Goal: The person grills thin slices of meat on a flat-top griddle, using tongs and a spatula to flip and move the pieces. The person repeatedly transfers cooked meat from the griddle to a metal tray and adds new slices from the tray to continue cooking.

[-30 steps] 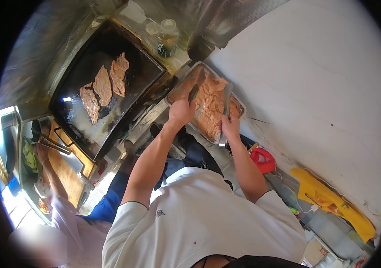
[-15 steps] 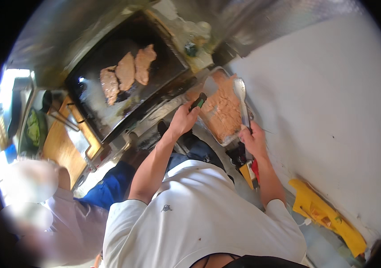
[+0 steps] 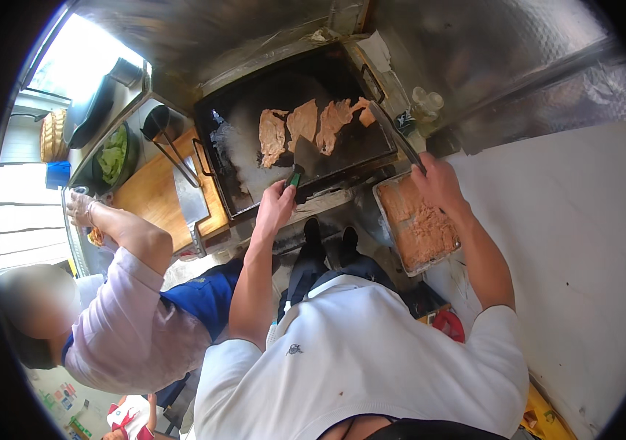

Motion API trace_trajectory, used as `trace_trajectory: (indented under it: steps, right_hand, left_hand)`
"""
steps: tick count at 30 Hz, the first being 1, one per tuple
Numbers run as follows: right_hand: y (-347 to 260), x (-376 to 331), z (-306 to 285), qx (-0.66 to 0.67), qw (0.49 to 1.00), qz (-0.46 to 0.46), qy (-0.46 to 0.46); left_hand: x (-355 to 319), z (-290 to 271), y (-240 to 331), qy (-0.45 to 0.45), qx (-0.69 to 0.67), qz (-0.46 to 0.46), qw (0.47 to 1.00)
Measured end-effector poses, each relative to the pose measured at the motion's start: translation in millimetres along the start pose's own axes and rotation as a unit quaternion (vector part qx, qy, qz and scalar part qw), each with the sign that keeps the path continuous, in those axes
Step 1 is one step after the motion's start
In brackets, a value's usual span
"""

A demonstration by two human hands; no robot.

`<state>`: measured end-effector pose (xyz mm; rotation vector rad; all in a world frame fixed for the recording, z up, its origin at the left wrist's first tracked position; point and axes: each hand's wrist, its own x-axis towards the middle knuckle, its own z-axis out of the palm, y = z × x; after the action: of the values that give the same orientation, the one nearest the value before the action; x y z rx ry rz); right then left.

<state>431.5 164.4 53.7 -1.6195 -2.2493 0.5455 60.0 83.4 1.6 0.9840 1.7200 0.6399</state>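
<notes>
My left hand (image 3: 276, 207) is closed round the green-and-black handle of a scraper (image 3: 308, 155), whose wide blade lies low over the griddle (image 3: 243, 183), just in front of the meat slices. Several pale slices of meat (image 3: 302, 123) lie side by side on the dark plate. My right hand (image 3: 441, 185) grips metal tongs (image 3: 395, 134) that reach over the griddle's right side. At their tips is a small piece of meat (image 3: 365, 112), beside the rightmost slice; whether it joins that slice I cannot tell. Below my right hand sits a tray of pinkish raw meat (image 3: 426, 233).
A wooden board (image 3: 140, 202) with a cleaver (image 3: 192, 194) adjoins the griddle's left side. Beyond it stands a bowl of green leaves (image 3: 113, 155). A co-worker (image 3: 133, 301) stands close on my left, a gloved hand (image 3: 80, 209) at the counter. A white surface (image 3: 562, 242) spans the right.
The view has swung left. My right hand has carried the tongs from the meat tray to the griddle, where a meat piece shows at their tips. The scraper has moved from the tray to the griddle.
</notes>
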Motion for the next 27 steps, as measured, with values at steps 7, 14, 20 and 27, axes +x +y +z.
trace_trajectory:
  steps: [7,14,20,27]
  right_hand:
    - [22.7,14.6,51.8,-0.154,0.975,-0.057,-0.147]
    - [-0.5,-1.7,43.9,-0.118,0.978,-0.042,-0.169]
    - [-14.4,13.9,68.5,-0.089,0.979,0.073,-0.171]
    - [35.7,2.6,110.4,0.12,0.954,0.241,-0.127]
  left_hand:
    - [12.5,12.4,5.3,-0.005,-0.055,0.052,0.997]
    - [44.7,29.2,7.4,-0.046,0.083,0.076,0.993]
    - [34.7,25.5,23.0,-0.045,0.043,0.067,0.996]
    - [28.7,20.2,32.3,-0.056,0.065,0.042,0.995]
